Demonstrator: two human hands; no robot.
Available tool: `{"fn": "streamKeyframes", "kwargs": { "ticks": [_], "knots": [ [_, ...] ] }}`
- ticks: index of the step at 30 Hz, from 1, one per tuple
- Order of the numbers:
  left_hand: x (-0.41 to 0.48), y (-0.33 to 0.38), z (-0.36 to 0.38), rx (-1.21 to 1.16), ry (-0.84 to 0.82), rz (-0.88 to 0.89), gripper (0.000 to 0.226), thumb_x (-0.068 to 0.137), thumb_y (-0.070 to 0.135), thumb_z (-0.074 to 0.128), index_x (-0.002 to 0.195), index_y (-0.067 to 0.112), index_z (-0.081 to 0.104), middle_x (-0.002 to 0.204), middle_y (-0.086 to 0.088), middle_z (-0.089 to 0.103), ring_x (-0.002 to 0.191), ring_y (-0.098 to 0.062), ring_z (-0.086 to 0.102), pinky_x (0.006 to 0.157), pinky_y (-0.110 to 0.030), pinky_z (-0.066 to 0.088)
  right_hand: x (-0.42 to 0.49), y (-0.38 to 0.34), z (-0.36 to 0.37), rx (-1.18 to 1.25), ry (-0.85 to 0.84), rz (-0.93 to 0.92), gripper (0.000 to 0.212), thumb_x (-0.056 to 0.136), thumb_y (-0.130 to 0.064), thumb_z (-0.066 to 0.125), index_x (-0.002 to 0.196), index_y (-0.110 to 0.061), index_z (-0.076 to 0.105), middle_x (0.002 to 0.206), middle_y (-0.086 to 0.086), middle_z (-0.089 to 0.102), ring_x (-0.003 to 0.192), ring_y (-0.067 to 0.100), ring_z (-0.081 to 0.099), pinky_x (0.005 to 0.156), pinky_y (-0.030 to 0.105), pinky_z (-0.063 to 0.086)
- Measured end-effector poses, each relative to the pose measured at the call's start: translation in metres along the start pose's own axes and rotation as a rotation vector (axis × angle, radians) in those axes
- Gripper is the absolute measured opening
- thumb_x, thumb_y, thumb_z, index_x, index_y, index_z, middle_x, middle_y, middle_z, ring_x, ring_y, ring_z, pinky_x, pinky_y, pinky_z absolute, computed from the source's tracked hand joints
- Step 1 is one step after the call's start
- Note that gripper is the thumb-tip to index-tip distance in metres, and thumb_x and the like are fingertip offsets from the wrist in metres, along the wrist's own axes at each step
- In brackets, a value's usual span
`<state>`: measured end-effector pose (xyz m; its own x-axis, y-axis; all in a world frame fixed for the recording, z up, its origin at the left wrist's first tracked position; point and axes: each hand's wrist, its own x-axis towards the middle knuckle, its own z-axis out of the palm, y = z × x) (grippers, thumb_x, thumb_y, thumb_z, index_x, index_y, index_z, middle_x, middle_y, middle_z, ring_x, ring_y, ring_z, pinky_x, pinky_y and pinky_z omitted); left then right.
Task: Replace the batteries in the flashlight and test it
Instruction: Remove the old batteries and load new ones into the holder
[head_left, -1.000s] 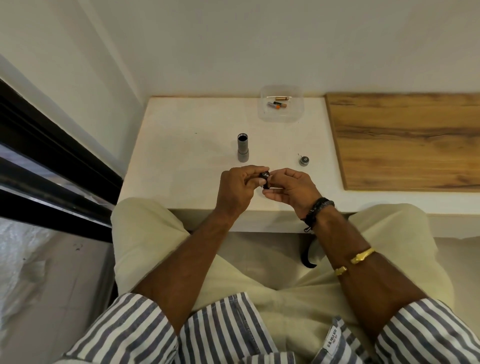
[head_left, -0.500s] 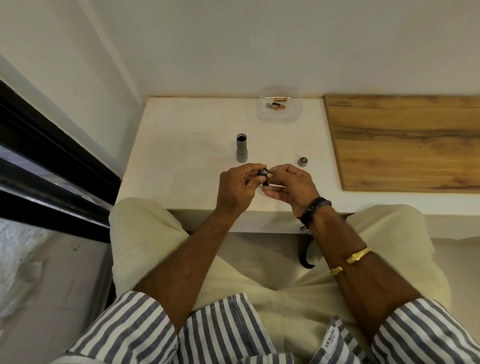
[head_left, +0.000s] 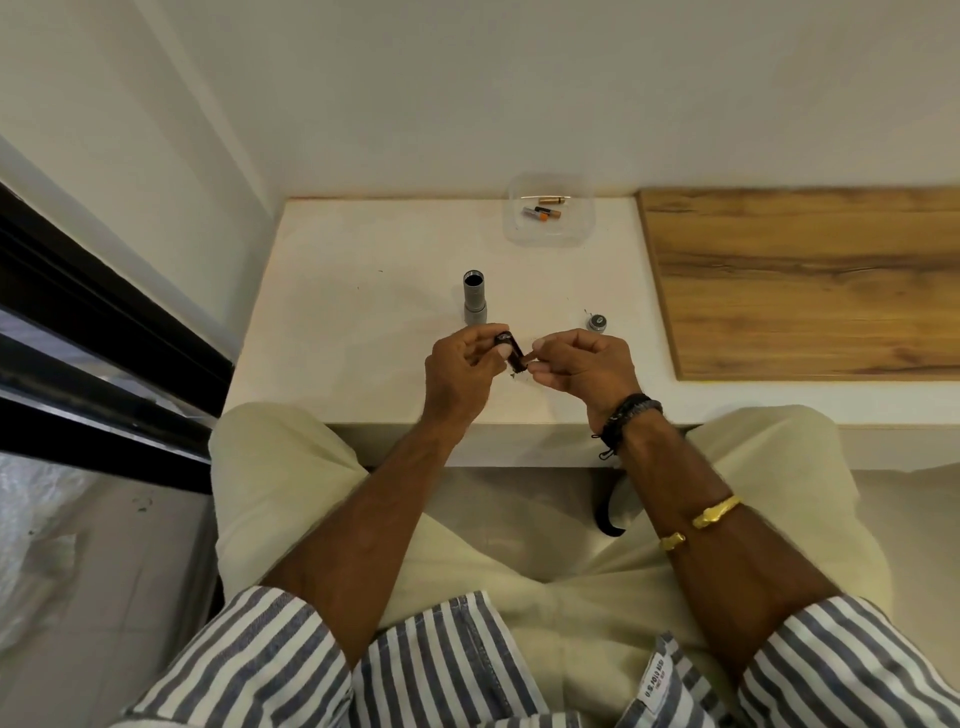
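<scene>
The grey flashlight body (head_left: 475, 299) stands upright on the white table (head_left: 363, 270) with its open end up. Its round tail cap (head_left: 597, 322) lies to the right. My left hand (head_left: 462, 371) pinches a small black battery holder (head_left: 511, 352) over the table's front part. My right hand (head_left: 582, 366) grips a brownish battery (head_left: 530, 357) whose tip touches the holder's lower end. Most of that battery is hidden by my fingers.
A clear plastic tray (head_left: 550, 210) at the table's back edge holds a few spare batteries (head_left: 543, 212). A wooden board (head_left: 800, 280) covers the surface to the right. A dark window frame runs along the left.
My hands have drawn slightly apart. The black holder, earlier tucked between both hands, now shows in my left fingers, with a battery in my right fingers at its end.
</scene>
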<state>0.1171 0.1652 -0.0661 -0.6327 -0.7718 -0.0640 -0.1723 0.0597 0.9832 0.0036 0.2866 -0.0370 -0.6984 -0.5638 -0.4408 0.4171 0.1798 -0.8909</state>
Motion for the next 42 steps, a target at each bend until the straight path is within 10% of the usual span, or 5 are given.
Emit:
{"fn": "streamKeyframes", "kwargs": {
  "ticks": [9, 18, 30, 42],
  "knots": [
    [0.005, 0.004, -0.008, -0.831, -0.027, -0.624, 0.018, 0.098, 0.004, 0.056, 0.114, 0.0, 0.063, 0.098, -0.02, 0.068, 0.092, -0.032, 0.072, 0.086, -0.047, 0.059, 0.011, 0.001, -0.018, 0.285, 0.173, 0.005, 0.012, 0.082, 0.012, 0.072, 0.09, 0.004, 0.071, 0.1, 0.018, 0.073, 0.093, 0.032, 0.076, 0.084, 0.036, 0.063],
    [0.004, -0.001, -0.001, -0.821, -0.1, -0.557, 0.028, 0.096, -0.001, 0.057, 0.124, -0.003, 0.053, 0.127, -0.025, 0.063, 0.106, -0.032, 0.07, 0.096, -0.045, 0.055, 0.051, 0.012, -0.054, 0.002, 0.644, -0.084, 0.009, 0.078, -0.007, 0.079, 0.082, -0.016, 0.079, 0.074, -0.002, 0.074, 0.075, 0.025, 0.076, 0.072, 0.036, 0.065],
    [0.001, 0.003, 0.0, -0.908, -0.232, -0.572, 0.033, 0.098, -0.005, 0.049, 0.131, -0.003, 0.053, 0.123, -0.023, 0.063, 0.112, -0.033, 0.066, 0.094, -0.042, 0.056, 0.068, 0.022, -0.053, -0.512, 0.629, -0.186, 0.011, 0.084, -0.014, 0.076, 0.093, -0.015, 0.081, 0.089, 0.001, 0.077, 0.078, 0.011, 0.064, 0.075, 0.021, 0.05],
    [-0.003, 0.008, -0.002, -0.862, -0.312, -0.517, 0.031, 0.1, -0.004, 0.046, 0.129, -0.001, 0.056, 0.126, -0.021, 0.064, 0.12, -0.034, 0.063, 0.1, -0.042, 0.053, 0.065, 0.02, -0.054, -0.506, 0.625, -0.168, 0.018, 0.081, -0.021, 0.081, 0.099, -0.017, 0.078, 0.096, -0.001, 0.075, 0.089, 0.015, 0.069, 0.084, 0.031, 0.058]
  ]
}}
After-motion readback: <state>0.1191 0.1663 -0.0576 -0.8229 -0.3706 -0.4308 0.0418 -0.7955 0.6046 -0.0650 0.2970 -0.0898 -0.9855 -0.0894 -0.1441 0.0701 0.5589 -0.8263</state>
